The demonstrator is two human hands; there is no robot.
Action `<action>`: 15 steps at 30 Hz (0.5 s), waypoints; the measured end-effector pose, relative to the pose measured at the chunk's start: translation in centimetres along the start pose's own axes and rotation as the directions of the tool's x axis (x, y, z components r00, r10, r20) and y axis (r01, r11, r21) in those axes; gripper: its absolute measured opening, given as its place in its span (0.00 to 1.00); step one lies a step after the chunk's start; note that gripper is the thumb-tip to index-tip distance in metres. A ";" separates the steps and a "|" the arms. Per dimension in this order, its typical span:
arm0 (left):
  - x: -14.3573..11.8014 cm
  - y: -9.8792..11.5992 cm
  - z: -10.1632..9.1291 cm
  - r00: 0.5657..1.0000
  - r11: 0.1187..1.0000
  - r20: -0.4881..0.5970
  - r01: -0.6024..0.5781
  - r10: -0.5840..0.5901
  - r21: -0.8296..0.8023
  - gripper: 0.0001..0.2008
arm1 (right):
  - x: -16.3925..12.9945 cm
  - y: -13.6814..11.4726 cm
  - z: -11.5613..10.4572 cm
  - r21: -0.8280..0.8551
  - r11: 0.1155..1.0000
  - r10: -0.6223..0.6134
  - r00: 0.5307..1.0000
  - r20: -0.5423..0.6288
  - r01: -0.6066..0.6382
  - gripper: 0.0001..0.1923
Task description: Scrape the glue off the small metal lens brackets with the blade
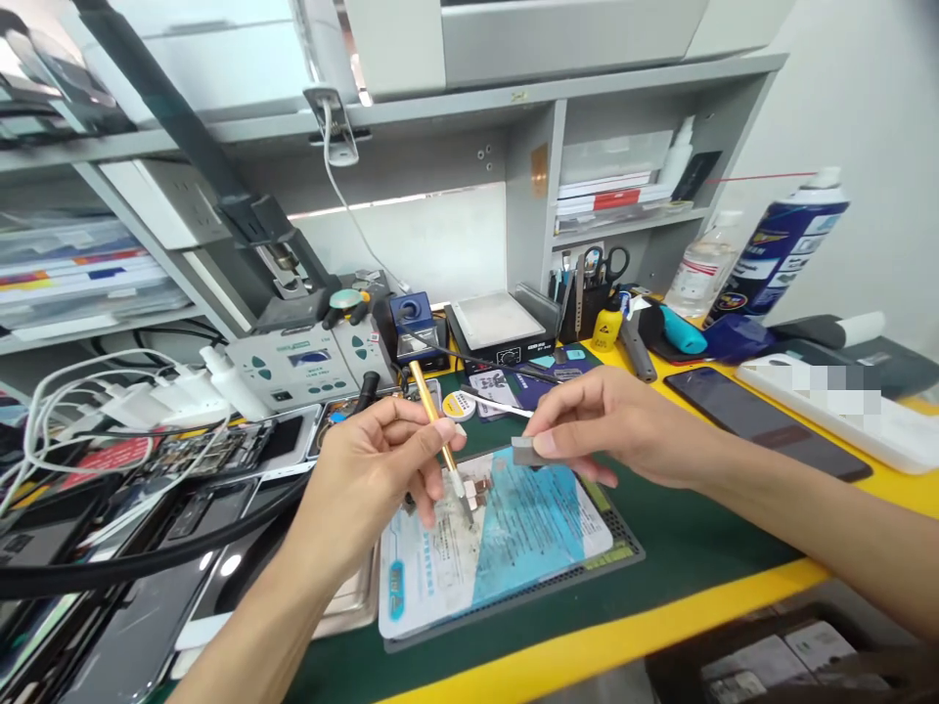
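Note:
A gold-handled craft knife point(425, 393) is pinched in my left hand point(374, 455), its blade end pointing down over a blue-and-white printed pad point(535, 552). Something small and pale shows at that hand's fingertips, too little of it to name. My right hand point(616, 425) grips a small flat grey piece point(525, 452) between thumb and fingers, above the pad's far edge. Small copper-and-white parts point(476, 492) lie on the pad near the blade. The two hands are apart.
Phones and phone parts point(154, 557) crowd the left side. Behind stand a soldering station point(300, 367), a black device with a pale top plate point(503, 337) and a tool holder point(587, 298). A dark phone point(763, 420) and a spray can point(782, 249) are at right.

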State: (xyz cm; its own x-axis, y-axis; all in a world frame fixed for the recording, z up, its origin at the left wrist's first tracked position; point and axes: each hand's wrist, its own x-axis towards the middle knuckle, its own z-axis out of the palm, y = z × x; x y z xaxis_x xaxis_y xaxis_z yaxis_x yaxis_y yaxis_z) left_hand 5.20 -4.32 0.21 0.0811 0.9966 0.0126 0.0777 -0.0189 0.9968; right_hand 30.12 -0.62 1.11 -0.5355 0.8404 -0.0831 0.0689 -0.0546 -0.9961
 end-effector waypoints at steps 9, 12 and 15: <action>0.2 3.7 1.7 0.998 0.994 0.010 -0.060 0.059 0.089 0.16 | -0.1 -2.1 -3.0 0.133 0.984 -0.098 0.986 -0.138 0.117 0.11; 0.8 4.1 2.4 1.000 1.000 0.007 -0.031 0.031 -0.006 0.17 | -0.3 -1.8 -2.9 0.077 0.990 -0.110 0.990 -0.089 0.116 0.11; 0.7 4.1 2.9 1.000 0.997 -0.009 -0.001 0.000 -0.077 0.15 | -1.2 -1.3 -1.6 -0.009 0.992 -0.125 0.992 -0.008 0.125 0.12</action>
State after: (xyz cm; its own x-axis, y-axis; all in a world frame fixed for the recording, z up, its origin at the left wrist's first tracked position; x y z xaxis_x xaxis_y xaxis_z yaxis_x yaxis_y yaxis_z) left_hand 8.45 -3.92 4.12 0.0719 0.9973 0.0132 0.0009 -0.0133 0.9999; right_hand 31.98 -0.70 2.54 -0.5332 0.8450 0.0425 0.0090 0.0558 -0.9984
